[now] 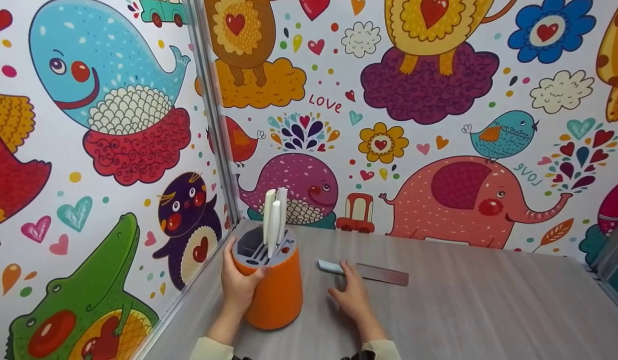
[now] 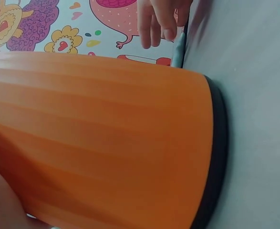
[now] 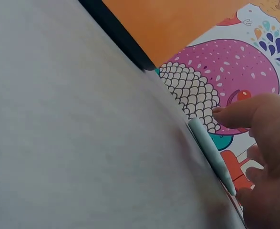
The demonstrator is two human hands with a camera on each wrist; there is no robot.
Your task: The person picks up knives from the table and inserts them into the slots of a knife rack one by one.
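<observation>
An orange round knife block (image 1: 279, 297) with a grey slotted top stands upright on the table. Several white-handled knives (image 1: 275, 220) stick up from its slots. My left hand (image 1: 239, 286) grips the block from the left, thumb and fingers curved about its upper edge. To the right lies a knife with a broad rectangular blade (image 1: 386, 275) and a pale handle (image 1: 329, 266). Over its handle end hovers my right hand (image 1: 355, 297), thumb and fingers parted. In the right wrist view a gap shows between the fingers and the handle (image 3: 211, 150).
A grey wood-grain table (image 1: 479, 305) carries these things. Behind it rises a wall panel with cartoon animals (image 1: 454, 200), and another printed panel (image 1: 124, 190) stands along the left side. A metal corner post (image 1: 214, 115) joins the two panels, close behind the block.
</observation>
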